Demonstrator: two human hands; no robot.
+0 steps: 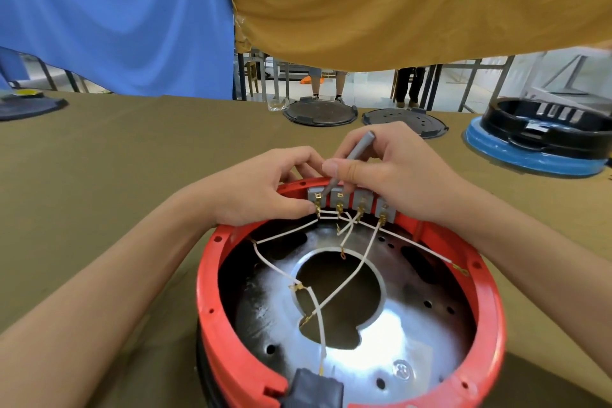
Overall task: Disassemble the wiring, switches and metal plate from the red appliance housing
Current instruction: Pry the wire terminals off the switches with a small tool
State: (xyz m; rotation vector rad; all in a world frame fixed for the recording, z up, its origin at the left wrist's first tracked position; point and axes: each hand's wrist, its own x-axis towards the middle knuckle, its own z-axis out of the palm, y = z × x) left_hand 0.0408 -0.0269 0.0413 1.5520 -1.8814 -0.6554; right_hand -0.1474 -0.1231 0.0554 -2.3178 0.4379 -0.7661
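Both forearms reach toward frame centre; left hand [265, 189] pinches with curled fingers, right hand [381, 166] grips pen-like.

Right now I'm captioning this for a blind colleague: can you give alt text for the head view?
Two hands work at a row of grey switches on the far rim of a red appliance housing: the right hand holds a grey tool against them, the left hand pinches a terminal. White wires cross a metal plate inside.
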